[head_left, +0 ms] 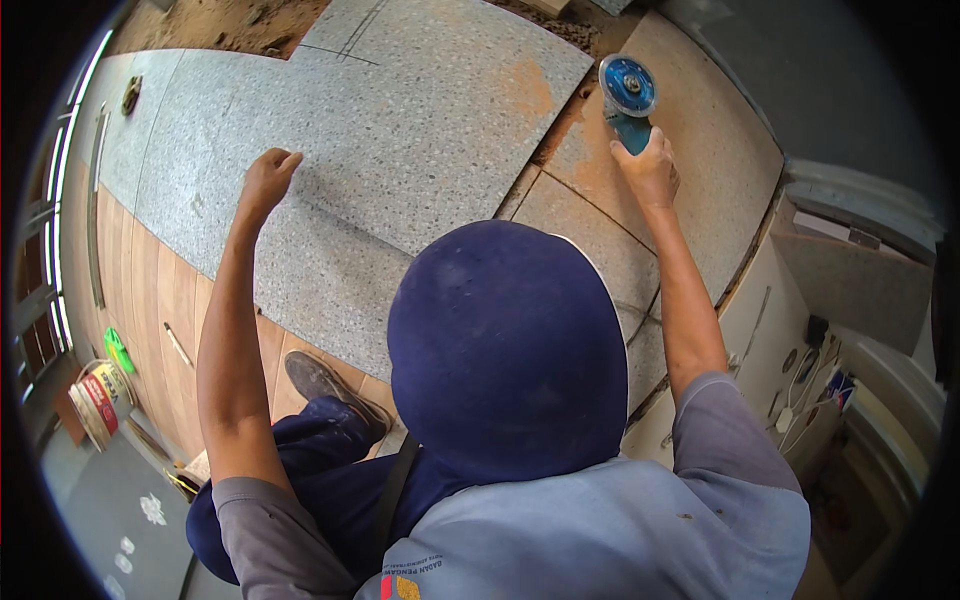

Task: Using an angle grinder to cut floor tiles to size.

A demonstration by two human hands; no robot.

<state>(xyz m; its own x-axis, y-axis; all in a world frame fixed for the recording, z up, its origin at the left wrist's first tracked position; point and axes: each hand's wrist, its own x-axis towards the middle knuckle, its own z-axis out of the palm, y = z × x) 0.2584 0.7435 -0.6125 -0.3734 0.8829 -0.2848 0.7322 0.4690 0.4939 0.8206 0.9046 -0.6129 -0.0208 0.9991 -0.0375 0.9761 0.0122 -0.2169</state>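
My right hand point(648, 165) grips a teal angle grinder point(630, 128) with a blue cutting disc point(630, 85) at its head, held over a beige speckled tile point(715, 135) at the upper right. My left hand point(272, 178) is at the upper left over a large grey speckled tile point(410, 120), its fingers curled together; whether anything is in them is too small to make out. Thin dark lines cross the upper part of the grey tiles. A dark soil-filled gap runs beside the beige tile.
Wood-look planks point(130, 270) lie at left, with a white bucket point(105, 400) and a green object point(117, 350). Bare soil point(200, 25) shows at the top. Cables and a power strip point(800, 400) sit at right. My shoe point(325, 390) and dark trouser leg are below.
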